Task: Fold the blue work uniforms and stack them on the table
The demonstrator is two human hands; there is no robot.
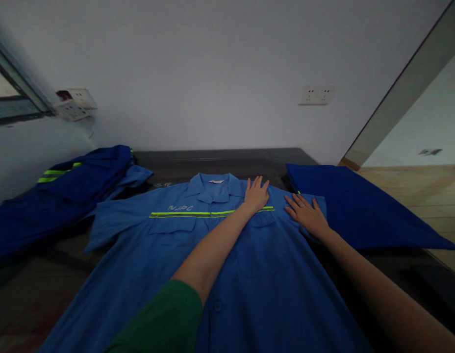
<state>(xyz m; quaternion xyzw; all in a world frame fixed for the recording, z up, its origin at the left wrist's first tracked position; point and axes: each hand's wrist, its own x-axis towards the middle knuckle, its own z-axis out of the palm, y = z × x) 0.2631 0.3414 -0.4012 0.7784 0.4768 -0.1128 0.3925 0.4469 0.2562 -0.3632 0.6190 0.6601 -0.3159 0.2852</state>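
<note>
Short-sleeved blue shirt (139, 260), front up.
Left hand (257, 196) spread on upper chest (223, 206); right hand (309, 219) likewise spread on sleeve (322, 208).

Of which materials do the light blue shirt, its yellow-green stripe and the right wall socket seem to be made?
Light blue shirt: matte woven cloth, perhaps cotton or a blend; soft creases show.
Yellow-green stripe: bright, flat band, possibly synthetic tape.
Right wall socket: probably plastic, with a smooth, pale, slotted face.
</note>
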